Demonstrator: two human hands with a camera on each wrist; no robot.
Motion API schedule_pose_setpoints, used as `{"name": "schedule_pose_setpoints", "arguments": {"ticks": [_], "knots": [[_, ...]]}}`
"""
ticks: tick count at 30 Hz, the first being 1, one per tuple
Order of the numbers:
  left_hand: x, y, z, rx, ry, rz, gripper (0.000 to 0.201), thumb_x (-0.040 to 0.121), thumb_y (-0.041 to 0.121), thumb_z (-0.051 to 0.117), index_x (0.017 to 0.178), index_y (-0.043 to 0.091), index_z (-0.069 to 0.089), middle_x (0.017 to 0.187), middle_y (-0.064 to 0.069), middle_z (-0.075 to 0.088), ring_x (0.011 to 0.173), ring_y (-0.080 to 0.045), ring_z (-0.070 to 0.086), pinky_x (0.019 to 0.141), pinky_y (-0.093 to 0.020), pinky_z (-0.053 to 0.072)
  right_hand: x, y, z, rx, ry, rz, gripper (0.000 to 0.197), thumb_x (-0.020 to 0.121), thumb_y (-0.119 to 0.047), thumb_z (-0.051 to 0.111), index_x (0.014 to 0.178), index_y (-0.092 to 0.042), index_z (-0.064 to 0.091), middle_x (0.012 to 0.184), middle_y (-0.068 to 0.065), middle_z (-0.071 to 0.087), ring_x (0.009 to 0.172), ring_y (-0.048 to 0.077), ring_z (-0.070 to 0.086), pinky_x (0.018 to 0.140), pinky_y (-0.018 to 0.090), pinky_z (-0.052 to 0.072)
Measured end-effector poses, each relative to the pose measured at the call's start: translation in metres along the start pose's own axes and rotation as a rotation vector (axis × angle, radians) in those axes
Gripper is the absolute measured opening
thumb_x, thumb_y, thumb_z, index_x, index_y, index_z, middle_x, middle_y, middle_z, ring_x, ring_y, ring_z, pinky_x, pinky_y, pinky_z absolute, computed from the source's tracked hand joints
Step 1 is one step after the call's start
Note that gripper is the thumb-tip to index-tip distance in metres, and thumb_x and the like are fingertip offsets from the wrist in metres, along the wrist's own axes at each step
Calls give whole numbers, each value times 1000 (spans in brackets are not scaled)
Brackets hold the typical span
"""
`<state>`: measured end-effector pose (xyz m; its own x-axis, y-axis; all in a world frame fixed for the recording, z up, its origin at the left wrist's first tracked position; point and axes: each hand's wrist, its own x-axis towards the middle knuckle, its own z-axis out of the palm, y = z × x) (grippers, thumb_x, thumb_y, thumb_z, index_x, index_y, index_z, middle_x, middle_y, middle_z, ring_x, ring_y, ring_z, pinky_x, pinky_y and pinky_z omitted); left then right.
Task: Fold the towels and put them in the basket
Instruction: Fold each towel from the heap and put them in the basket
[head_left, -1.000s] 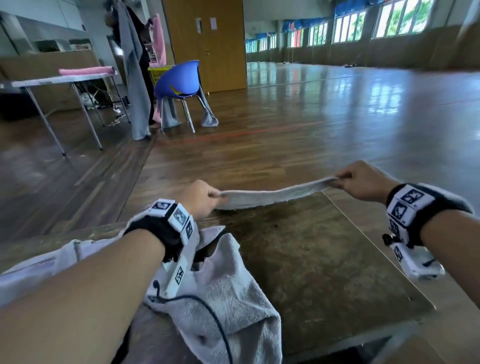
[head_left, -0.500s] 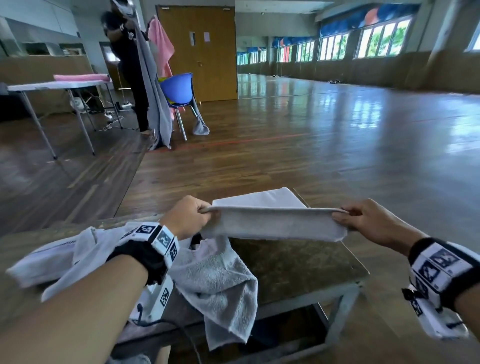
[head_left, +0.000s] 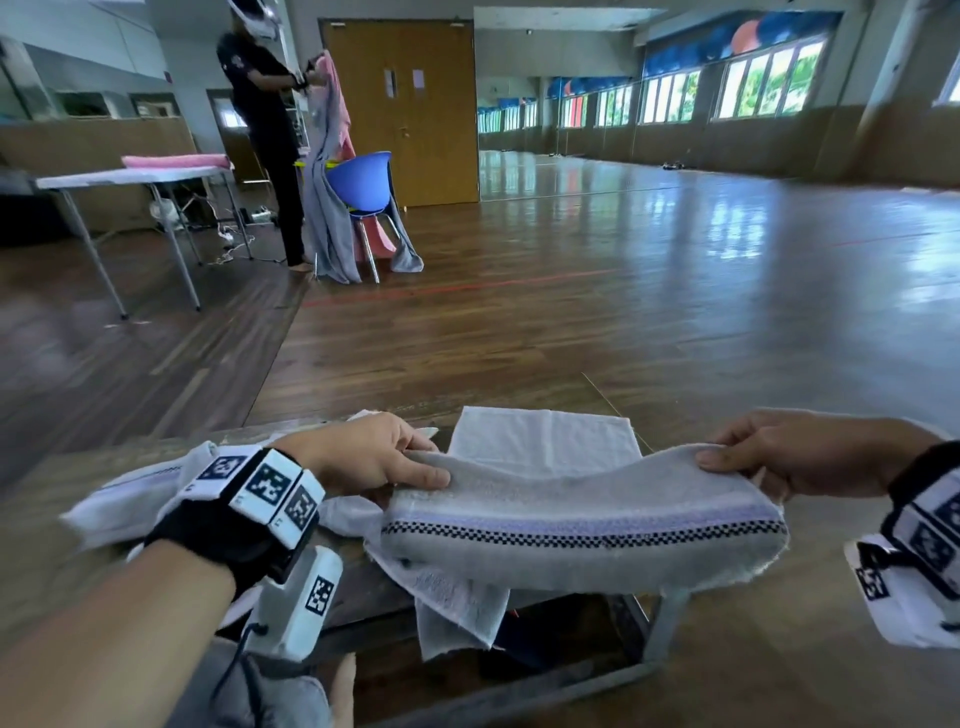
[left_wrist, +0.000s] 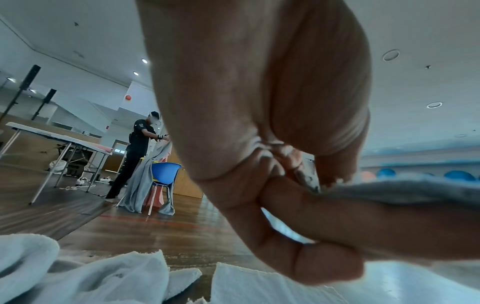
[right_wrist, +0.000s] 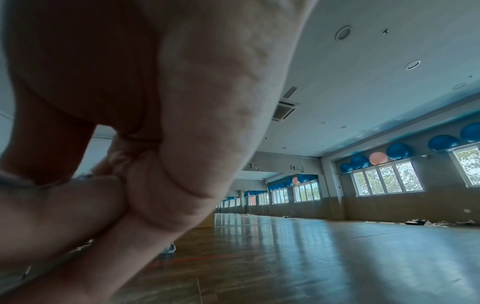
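Hands: left hand (head_left: 371, 457) and right hand (head_left: 789, 457) each pinch one end of the grey towel (head_left: 582, 525), thumb on top, fingers curled under.
Change: half a second back the towel hung as a flat, taut band between the hands; now it sags in the middle and its striped, checker-trimmed border faces the head camera (hands sit lower and nearer in view).
Table: low table (head_left: 47, 525) lies under the held towel, with a white folded towel (head_left: 540, 441) lying flat on it just beyond the grey one.
Loose towels: crumpled pale towels (head_left: 130, 499) lie on the table by the left wrist, one edge hanging over the front.
Towel position: spans between both hands, lifted clear of the table top.
Left wrist view: thumb and forefinger clamp the grey cloth edge.
Basket: cannot tell where it is.
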<state>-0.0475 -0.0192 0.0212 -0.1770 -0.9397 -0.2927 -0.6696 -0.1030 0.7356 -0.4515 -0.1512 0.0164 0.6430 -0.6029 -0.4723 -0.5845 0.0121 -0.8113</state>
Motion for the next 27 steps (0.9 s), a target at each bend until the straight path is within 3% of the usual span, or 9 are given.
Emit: {"name": "schedule_pose_setpoints", "arguments": {"ticks": [2,4,8,11,15,18,20,23,27], "knots": [[8,-5,-4,-32,41,-4,5,83,33,77,80,29,79,100,27,67,95,18,55,76,-19,46,8,-1,1,-13,66,-12,26,94,-34,64,88,-14,80,68,4,69,54,13,63,50,20,49],[25,-12,-8,-27,138,-11,10,81,35,78,84,25,78,86,10,77,79,0,69,71,-22,53,26,3,1,-33,207,-34,23,96,-31,64,91,-12,77,65,1,67,52,12,60,48,20,47],[82,-30,-9,37,403,-56,11,84,30,78,81,20,76,78,-5,77,73,-23,71,75,-43,58,78,19,-5,-75,546,-52,19,99,-21,64,94,-7,76,62,3,62,51,14,54,47,20,43],[135,-39,-10,89,486,-60,12,86,29,77,79,19,74,76,-6,75,70,-23,69,69,-40,56,120,28,-17,-138,754,-37,20,94,-20,69,79,-8,74,68,8,65,62,23,58,56,29,44],[211,-49,-16,149,608,-70,13,86,30,77,79,19,73,63,4,63,54,-10,53,47,-24,35,173,38,-46,-284,924,14,29,90,-23,73,64,-17,61,71,5,63,70,23,57,61,30,42],[263,-63,-17,220,629,-82,14,86,26,76,75,19,70,68,-1,68,58,-12,55,47,-23,32,211,47,-67,-357,951,38,40,89,-20,72,54,-15,53,60,4,56,56,17,51,51,25,38],[289,-76,-16,284,592,-120,14,86,25,76,74,19,72,72,-4,72,61,-15,60,48,-22,34,229,54,-75,-440,893,66,43,88,-21,73,51,-17,51,58,0,54,56,13,49,52,23,35],[309,-95,-13,424,451,-168,11,85,30,77,79,21,73,83,-1,72,72,-16,62,53,-23,37,250,61,-74,-582,745,72,38,85,-23,73,54,-15,52,59,0,53,61,19,47,52,19,35],[308,-101,-13,495,406,-164,9,82,28,80,83,22,74,71,6,67,59,-3,55,50,-18,35,263,67,-63,-580,715,66,24,84,-24,76,68,-15,62,73,4,64,59,18,61,47,18,41]]}}
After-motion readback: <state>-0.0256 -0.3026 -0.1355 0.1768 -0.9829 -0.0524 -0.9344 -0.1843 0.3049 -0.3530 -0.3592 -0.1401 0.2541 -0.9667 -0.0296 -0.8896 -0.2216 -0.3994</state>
